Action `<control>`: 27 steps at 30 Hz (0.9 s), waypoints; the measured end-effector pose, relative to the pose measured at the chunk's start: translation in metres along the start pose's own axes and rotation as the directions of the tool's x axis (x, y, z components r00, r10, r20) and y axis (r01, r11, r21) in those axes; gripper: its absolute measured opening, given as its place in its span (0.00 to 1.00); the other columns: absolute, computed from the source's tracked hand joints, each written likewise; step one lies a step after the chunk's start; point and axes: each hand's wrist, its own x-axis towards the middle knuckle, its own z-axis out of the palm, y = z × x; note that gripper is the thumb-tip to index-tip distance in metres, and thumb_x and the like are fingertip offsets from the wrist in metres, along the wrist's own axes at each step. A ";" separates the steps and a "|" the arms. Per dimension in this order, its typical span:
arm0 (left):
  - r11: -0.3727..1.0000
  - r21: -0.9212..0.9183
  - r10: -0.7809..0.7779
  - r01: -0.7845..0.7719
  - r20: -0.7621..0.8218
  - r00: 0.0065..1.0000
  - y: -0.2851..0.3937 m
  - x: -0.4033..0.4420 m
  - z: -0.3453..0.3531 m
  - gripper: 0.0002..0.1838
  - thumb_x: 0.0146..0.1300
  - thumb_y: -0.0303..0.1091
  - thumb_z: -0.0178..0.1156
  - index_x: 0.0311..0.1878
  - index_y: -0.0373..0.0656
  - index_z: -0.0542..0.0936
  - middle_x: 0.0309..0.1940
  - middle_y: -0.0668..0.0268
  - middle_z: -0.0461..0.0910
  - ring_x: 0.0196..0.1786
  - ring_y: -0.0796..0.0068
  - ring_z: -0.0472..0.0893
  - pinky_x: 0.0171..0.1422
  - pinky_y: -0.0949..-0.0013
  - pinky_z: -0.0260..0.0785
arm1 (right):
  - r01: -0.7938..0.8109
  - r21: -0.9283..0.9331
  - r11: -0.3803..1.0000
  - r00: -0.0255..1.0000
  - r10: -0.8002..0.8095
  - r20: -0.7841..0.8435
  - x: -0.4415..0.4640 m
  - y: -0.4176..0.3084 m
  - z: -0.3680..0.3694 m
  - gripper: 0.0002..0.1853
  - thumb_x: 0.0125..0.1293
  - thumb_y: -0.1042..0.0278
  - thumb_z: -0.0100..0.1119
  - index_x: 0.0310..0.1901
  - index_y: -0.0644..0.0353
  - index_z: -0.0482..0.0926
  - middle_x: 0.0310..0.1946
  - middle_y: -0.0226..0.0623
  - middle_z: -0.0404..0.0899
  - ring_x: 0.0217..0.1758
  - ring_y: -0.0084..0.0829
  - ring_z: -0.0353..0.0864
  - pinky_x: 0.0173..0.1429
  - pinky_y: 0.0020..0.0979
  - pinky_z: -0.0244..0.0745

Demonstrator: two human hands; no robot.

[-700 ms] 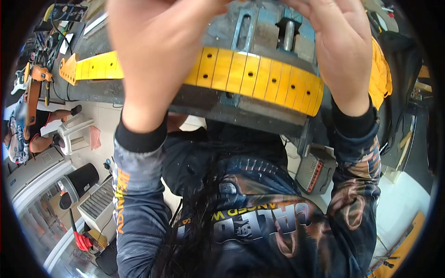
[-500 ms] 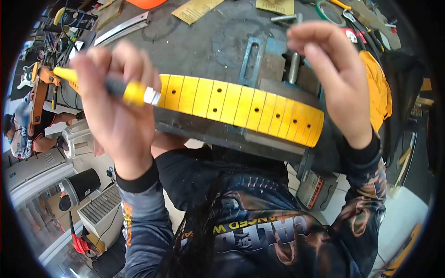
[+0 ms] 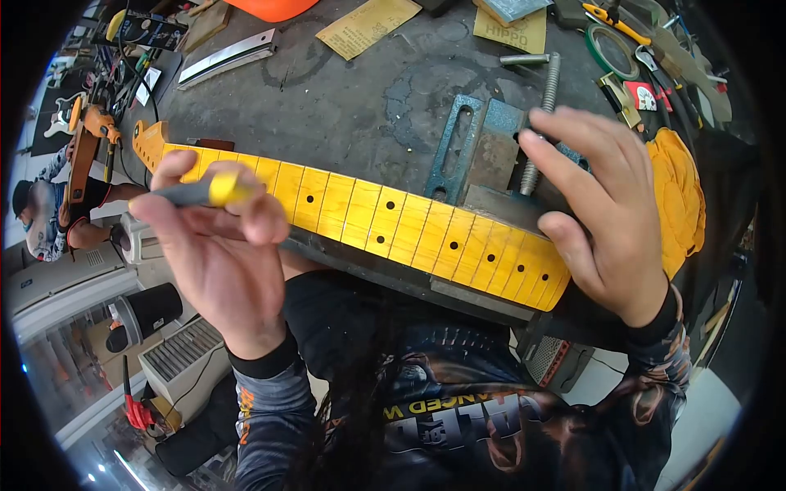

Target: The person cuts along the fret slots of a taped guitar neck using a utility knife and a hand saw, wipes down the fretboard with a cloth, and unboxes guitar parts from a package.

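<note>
A yellow guitar neck (image 3: pixel 352 214) with black dots and thin cross slots lies across the blue vise (image 3: pixel 453 147) at the table's near edge. My left hand (image 3: pixel 225 254) is closed around a slim yellow-and-black handled tool (image 3: pixel 184 194), above the neck's left half. Motion blurs the tool's end, so I cannot make out its exact kind. My right hand (image 3: pixel 602 204) hovers over the neck's right end, beside the threaded vise screw (image 3: pixel 542 123). Its fingers are apart and hold nothing. The headstock (image 3: pixel 150 146) points to the far left.
A steel straightedge (image 3: pixel 228 59), sandpaper sheets (image 3: pixel 367 26) and a metal rod (image 3: pixel 524 60) lie on the dark table. At the right are green tape (image 3: pixel 612 51), pliers (image 3: pixel 618 23) and an orange-yellow cloth (image 3: pixel 678 200). Another person (image 3: pixel 57 196) sits at far left.
My view has shifted, so the neck and table sit lower in it. The left hand has turned, still gripping the tool. My right hand has lowered toward the neck's end, its fingers stretched out.
</note>
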 end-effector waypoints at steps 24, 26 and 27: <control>0.517 0.567 -0.020 -0.641 0.757 0.653 -0.034 -0.060 0.034 0.17 0.67 0.23 0.75 0.47 0.36 0.74 0.33 0.52 0.83 0.30 0.72 0.77 0.40 0.68 0.69 | 0.043 0.636 0.770 0.999 -0.035 -0.026 -0.027 -0.002 0.038 0.33 0.72 0.38 0.74 0.69 0.54 0.85 0.67 0.41 0.85 0.71 0.51 0.84 0.77 0.60 0.73; 0.510 0.574 -0.034 -0.640 0.757 0.652 -0.033 -0.060 0.036 0.17 0.66 0.23 0.75 0.46 0.36 0.74 0.33 0.52 0.83 0.30 0.72 0.78 0.40 0.69 0.69 | 0.041 0.645 0.763 0.999 -0.030 -0.027 -0.027 -0.001 0.039 0.33 0.72 0.40 0.74 0.69 0.54 0.85 0.67 0.41 0.85 0.71 0.51 0.84 0.77 0.60 0.73; 0.504 0.579 -0.040 -0.641 0.757 0.652 -0.033 -0.059 0.036 0.17 0.66 0.24 0.76 0.46 0.36 0.74 0.32 0.51 0.83 0.30 0.72 0.79 0.39 0.69 0.70 | 0.041 0.646 0.762 0.999 -0.029 -0.029 -0.028 -0.001 0.039 0.32 0.73 0.40 0.74 0.69 0.53 0.86 0.67 0.41 0.85 0.71 0.51 0.84 0.76 0.60 0.73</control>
